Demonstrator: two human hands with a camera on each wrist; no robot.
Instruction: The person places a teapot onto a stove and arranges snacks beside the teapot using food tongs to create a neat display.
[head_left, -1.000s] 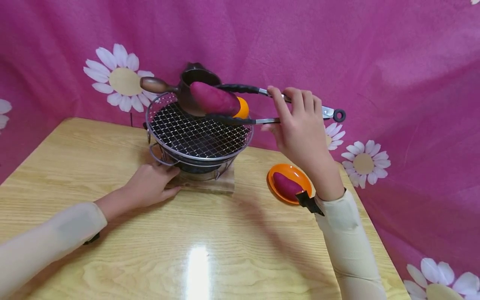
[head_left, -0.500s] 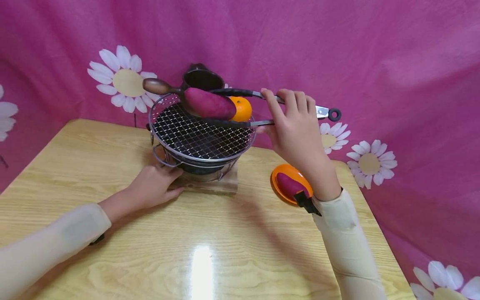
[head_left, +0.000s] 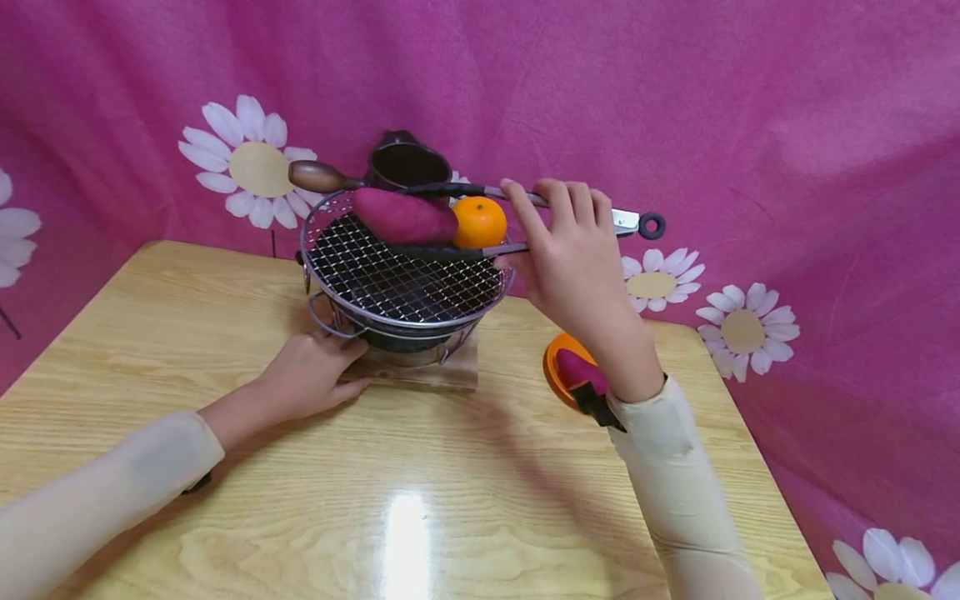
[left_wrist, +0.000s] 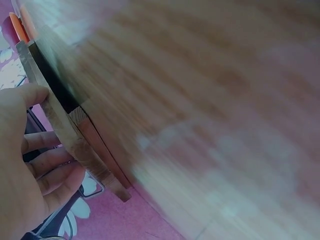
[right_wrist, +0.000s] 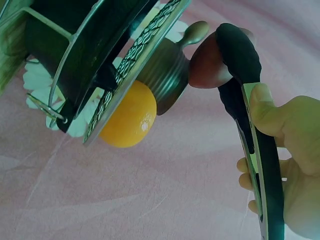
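Note:
My right hand [head_left: 573, 258] grips black-tipped metal tongs [head_left: 651, 226] around their middle. Between the tong arms hangs a long purple sweet potato [head_left: 405, 217], held raised over the mesh of a round tabletop grill [head_left: 405, 287], as the right wrist view makes plain. An orange [head_left: 480, 222] sits on the mesh behind the tongs in the head view. At the grill's back stands a dark pot [head_left: 408, 167] with a wooden handle [head_left: 318, 176]. My left hand [head_left: 307, 375] holds the left corner of the wooden board [left_wrist: 80, 142] under the grill, thumb on its edge and fingertips on its face.
Right of the grill, an orange plate [head_left: 552, 367] carries a second sweet potato [head_left: 579, 369], partly hidden behind my right wrist. A wire handle [head_left: 330, 317] sticks out from the grill's left front. A pink flowered cloth [head_left: 750, 125] hangs behind the table [head_left: 300, 500].
My right hand has moved left and slightly down with the tongs and sweet potato, uncovering more of the orange. My left hand stays at the board.

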